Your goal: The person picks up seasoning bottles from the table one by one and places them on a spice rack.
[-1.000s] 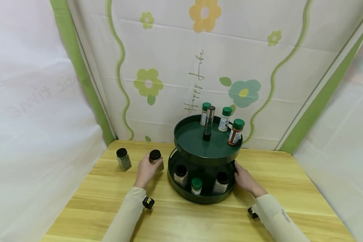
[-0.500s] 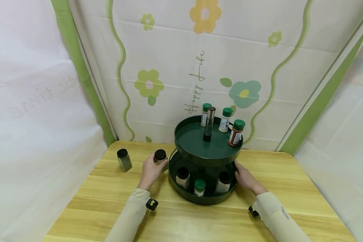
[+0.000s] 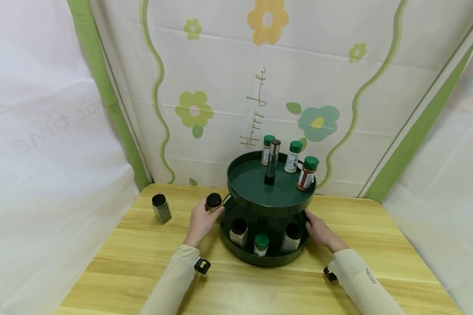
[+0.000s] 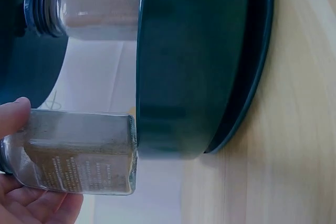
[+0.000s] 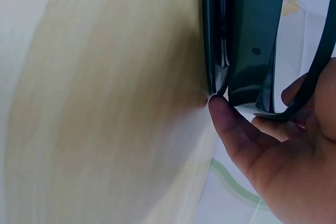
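Observation:
A square glass spice jar (image 4: 79, 156) with a black lid and brownish contents is pinched between the thumb and fingers of my left hand (image 3: 200, 222). It is raised above the table, right by the lower tray's left rim. My right hand (image 3: 320, 231) holds the right side of the dark green two-tier round spice rack (image 3: 256, 192). Fingers curl round its curved side handle (image 5: 315, 72) in the right wrist view, with one digit touching the bottom edge. On the lower tray are two black-lidded jars (image 3: 238, 232) and a green-capped bottle (image 3: 261, 245).
Several green-capped bottles, among them a red-filled one (image 3: 307, 175), stand on the upper tray round its central post (image 3: 272, 162). Another black-lidded jar (image 3: 162, 209) stands on the wooden table (image 3: 142, 267) at left. A flowered curtain (image 3: 228, 65) hangs behind.
My left hand has moved right with the spice jar, bringing it to the rack's left rim. The lower tray's jars and bottle have shifted slightly right. My right hand stays at the rack.

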A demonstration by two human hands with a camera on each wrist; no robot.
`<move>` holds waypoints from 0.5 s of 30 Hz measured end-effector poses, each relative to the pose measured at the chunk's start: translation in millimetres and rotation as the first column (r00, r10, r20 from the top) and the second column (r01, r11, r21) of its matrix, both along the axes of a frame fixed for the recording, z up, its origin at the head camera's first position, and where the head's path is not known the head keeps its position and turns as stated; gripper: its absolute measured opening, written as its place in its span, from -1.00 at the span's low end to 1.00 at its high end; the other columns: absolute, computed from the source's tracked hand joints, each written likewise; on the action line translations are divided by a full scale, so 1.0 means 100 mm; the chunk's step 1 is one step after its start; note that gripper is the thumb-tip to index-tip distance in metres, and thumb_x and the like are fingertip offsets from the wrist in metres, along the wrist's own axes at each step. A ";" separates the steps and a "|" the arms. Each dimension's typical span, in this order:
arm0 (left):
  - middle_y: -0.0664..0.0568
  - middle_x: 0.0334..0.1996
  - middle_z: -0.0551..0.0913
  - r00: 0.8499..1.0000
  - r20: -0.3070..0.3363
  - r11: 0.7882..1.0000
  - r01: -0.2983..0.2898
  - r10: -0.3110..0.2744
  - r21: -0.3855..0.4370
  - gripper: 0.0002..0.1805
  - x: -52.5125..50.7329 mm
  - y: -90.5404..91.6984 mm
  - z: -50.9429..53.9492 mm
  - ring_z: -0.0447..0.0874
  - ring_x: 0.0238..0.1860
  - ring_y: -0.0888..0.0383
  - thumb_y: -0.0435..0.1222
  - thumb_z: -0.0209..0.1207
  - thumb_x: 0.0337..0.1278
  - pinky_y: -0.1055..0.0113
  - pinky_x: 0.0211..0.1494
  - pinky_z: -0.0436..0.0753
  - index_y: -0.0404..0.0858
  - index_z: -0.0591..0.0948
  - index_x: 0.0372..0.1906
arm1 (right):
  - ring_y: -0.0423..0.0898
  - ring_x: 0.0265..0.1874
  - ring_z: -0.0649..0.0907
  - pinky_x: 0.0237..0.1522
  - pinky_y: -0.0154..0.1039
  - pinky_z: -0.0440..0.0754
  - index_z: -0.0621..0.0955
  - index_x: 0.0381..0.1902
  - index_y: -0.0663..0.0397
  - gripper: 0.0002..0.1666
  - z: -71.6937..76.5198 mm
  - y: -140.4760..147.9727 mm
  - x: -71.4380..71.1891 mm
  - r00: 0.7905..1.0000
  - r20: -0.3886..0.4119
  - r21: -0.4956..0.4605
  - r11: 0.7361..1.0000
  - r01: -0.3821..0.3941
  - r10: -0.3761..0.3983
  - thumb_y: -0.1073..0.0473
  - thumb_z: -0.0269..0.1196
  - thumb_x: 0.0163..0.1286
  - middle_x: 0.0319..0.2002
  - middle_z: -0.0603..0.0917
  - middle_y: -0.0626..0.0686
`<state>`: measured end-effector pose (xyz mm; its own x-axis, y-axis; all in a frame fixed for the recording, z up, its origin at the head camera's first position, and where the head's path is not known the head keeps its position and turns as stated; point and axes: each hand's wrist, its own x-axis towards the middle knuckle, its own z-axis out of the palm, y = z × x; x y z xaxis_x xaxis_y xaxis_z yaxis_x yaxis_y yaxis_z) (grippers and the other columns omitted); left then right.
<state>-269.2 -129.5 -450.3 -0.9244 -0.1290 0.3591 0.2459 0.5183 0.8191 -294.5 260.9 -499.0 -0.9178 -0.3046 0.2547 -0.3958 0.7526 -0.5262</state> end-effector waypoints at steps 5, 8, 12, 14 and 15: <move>0.01 -0.31 0.63 1.000 -0.011 1.000 0.014 -0.014 0.006 -0.67 0.00 0.05 -0.02 0.57 -0.25 0.08 -0.14 0.38 -0.01 0.19 -0.22 0.53 -0.18 0.54 -0.21 | 0.37 0.13 0.40 0.10 0.20 0.37 0.12 0.34 0.57 -0.39 -0.01 0.00 0.00 1.000 0.012 -0.009 1.000 0.004 -0.004 0.47 -0.04 0.37 0.20 0.30 0.54; 0.01 -0.30 0.64 0.999 -0.017 0.999 0.035 -0.035 0.012 -0.68 0.00 0.07 -0.02 0.59 -0.23 0.09 -0.15 0.38 0.00 0.17 -0.20 0.55 -0.18 0.55 -0.20 | 0.38 0.13 0.40 0.10 0.20 0.37 0.12 0.34 0.58 -0.39 -0.01 0.01 -0.01 1.000 0.014 -0.008 1.000 0.003 -0.002 0.46 -0.04 0.37 0.20 0.29 0.55; 0.02 -0.27 0.65 0.998 -0.033 0.998 0.061 -0.060 0.024 -0.68 -0.01 0.10 -0.02 0.60 -0.19 0.09 -0.17 0.37 0.01 0.16 -0.15 0.56 -0.19 0.56 -0.16 | 0.38 0.13 0.40 0.09 0.20 0.38 0.13 0.33 0.59 -0.40 -0.02 0.02 -0.03 1.000 0.018 -0.004 1.000 -0.001 0.001 0.45 -0.05 0.38 0.20 0.30 0.55; 0.02 -0.25 0.65 0.997 -0.044 0.997 0.069 -0.067 0.030 -0.68 -0.01 0.11 -0.01 0.60 -0.16 0.09 -0.19 0.37 0.01 0.15 -0.12 0.56 -0.19 0.57 -0.14 | 0.37 0.11 0.43 0.07 0.19 0.40 0.15 0.33 0.58 -0.41 -0.02 0.02 -0.04 1.000 0.015 -0.002 1.000 -0.002 0.002 0.45 -0.05 0.38 0.18 0.32 0.55; 0.02 -0.25 0.65 0.996 -0.049 0.997 0.071 -0.069 0.035 -0.68 -0.01 0.11 -0.01 0.60 -0.15 0.08 -0.20 0.37 0.01 0.14 -0.11 0.56 -0.19 0.57 -0.14 | 0.36 0.10 0.44 0.06 0.18 0.41 0.16 0.32 0.58 -0.42 -0.01 0.02 -0.04 1.000 0.013 -0.006 1.000 -0.001 0.001 0.45 -0.05 0.38 0.17 0.34 0.55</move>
<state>-270.0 -118.1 -451.4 -0.9137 -0.0782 0.3988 0.3196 0.4680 0.8239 -298.9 262.9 -500.4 -0.9208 -0.3038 0.2445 -0.3894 0.7493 -0.5357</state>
